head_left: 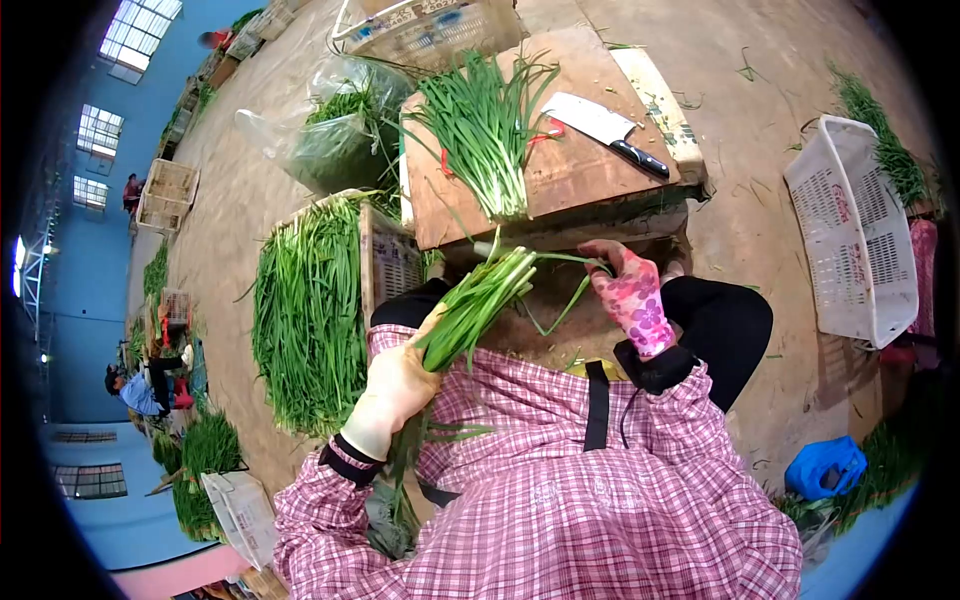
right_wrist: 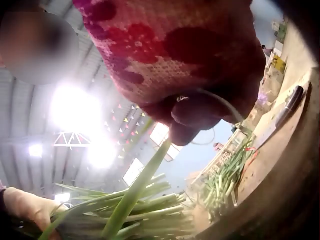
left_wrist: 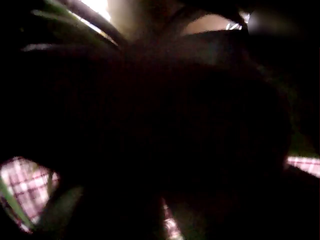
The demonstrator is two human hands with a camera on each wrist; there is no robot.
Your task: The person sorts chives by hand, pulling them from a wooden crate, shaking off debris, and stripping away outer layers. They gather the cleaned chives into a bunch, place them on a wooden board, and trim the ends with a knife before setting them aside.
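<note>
In the head view, the gloved left hand (head_left: 395,385) grips a bundle of green stalks (head_left: 480,300), pale cut ends toward the upper right. The right hand (head_left: 635,295), in a pink flowered glove, pinches a long green leaf (head_left: 560,258) that runs to the bundle's ends. The right wrist view shows the leaf (right_wrist: 135,197) hanging from the curled fingertips of the right hand (right_wrist: 185,60), above the bundle (right_wrist: 150,212). Another bundle (head_left: 485,140) lies on the wooden board (head_left: 440,215) near a cleaver (head_left: 600,125) and red ties. The left wrist view is mostly dark.
Left of the board, a crate (head_left: 395,260) is packed with green stalks (head_left: 310,320), and a clear plastic bag (head_left: 340,155) holds more. A white basket (head_left: 850,230) stands at the right, with a blue bag (head_left: 825,468) below it. Another crate (head_left: 430,35) is behind the board.
</note>
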